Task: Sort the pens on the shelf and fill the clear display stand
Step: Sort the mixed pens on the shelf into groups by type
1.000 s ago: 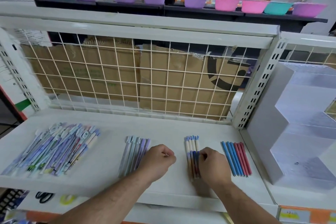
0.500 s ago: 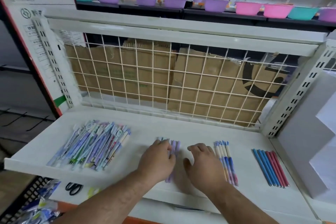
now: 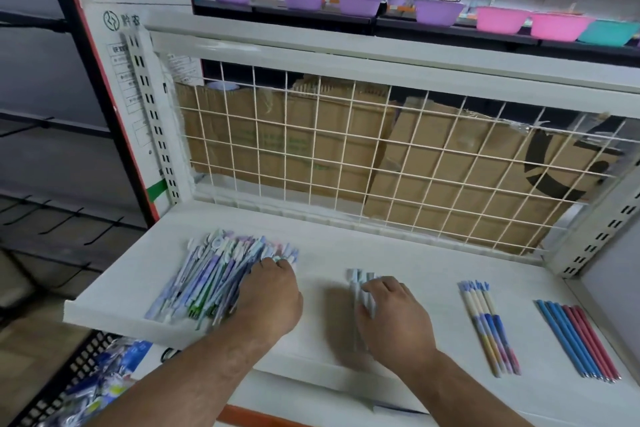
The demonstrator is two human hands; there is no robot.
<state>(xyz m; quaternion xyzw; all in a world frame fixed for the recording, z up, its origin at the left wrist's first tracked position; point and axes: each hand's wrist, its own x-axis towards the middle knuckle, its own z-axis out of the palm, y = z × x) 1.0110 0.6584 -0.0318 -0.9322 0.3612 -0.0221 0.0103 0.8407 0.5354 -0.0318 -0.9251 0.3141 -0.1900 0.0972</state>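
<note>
The shelf is my sorting table. Its raised front lip stops pens from rolling off, so everything lies flat on it with the caps pointing away from me. The pile of mixed pens sits at the left end, where I draw from it.

My left hand lies over the pile's right edge with the fingertips bent down among the caps. I cannot tell whether they have pinched a pen. My right hand rests loosely on the pale pens, fingers relaxed across them, I think to keep that row square.

Further right, set well apart so the kinds don't mix, are the blue and red pens and the two-tone pens.

The bowls above hide what they hold. The stand is out of view, so nothing shows as loaded.
</note>
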